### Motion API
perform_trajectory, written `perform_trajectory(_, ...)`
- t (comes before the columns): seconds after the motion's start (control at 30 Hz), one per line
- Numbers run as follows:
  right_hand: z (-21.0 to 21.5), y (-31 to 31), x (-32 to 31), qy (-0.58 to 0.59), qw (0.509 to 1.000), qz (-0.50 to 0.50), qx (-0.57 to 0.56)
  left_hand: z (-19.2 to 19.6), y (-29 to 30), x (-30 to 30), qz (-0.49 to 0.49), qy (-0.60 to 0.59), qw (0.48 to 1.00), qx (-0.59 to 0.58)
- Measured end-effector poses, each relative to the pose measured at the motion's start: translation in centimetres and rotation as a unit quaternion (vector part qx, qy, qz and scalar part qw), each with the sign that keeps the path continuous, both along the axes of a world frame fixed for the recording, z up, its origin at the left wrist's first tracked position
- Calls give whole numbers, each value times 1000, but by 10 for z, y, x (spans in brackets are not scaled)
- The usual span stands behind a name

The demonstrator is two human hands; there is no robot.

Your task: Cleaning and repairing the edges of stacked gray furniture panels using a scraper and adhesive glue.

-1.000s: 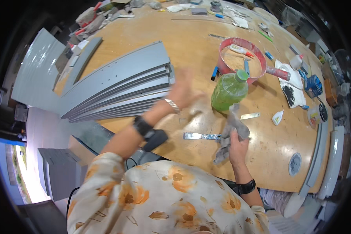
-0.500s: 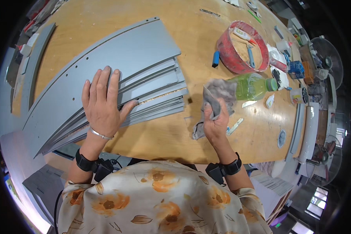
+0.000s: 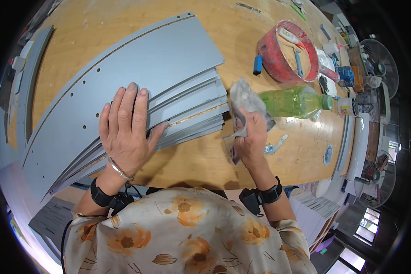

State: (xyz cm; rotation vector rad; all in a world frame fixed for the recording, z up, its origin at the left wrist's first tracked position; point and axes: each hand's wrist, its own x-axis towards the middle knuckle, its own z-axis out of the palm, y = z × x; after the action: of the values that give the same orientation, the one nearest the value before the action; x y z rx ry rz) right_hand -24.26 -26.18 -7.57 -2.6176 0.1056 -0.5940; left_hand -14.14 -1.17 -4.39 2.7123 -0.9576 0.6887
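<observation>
A stack of grey panels (image 3: 169, 55) lies fanned out on the left half of the wooden table. The top panel has small drilled holes and a narrow groove along its far edge. My left hand (image 3: 127, 121) rests on that panel near its front edge, fingers stretched out, holding nothing. To the right of the stack, my right hand (image 3: 251, 134) grips a crumpled grey rag (image 3: 246, 98), bunched between thumb and fingers. Just beyond the rag lies a clear bottle of green liquid (image 3: 292, 102) on its side, its green cap pointing right; the rag hides its left end.
A paint-smeared red tub (image 3: 281, 61) with a squeeze bottle and a blue-handled tool in it stands at the far right. Beside it is a blue block (image 3: 258, 65). A small scraper-like strip (image 3: 277, 144) lies near my right hand. A wooden table (image 3: 192, 164) carries everything.
The panel stack has shifted slightly right and toward the far side, with my left hand still on it. My right hand has turned the rag, and the bottle sits a little differently.
</observation>
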Motion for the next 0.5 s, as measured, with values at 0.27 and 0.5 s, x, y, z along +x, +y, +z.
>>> perform_trajectory(0.27,-4,3,-10,46,999,7,8,2,0,-1,-1,8,1000,6)
perform_trajectory(0.5,4,17,0,-1,999,-7,43,-2,1,-2,-5,0,1000,2)
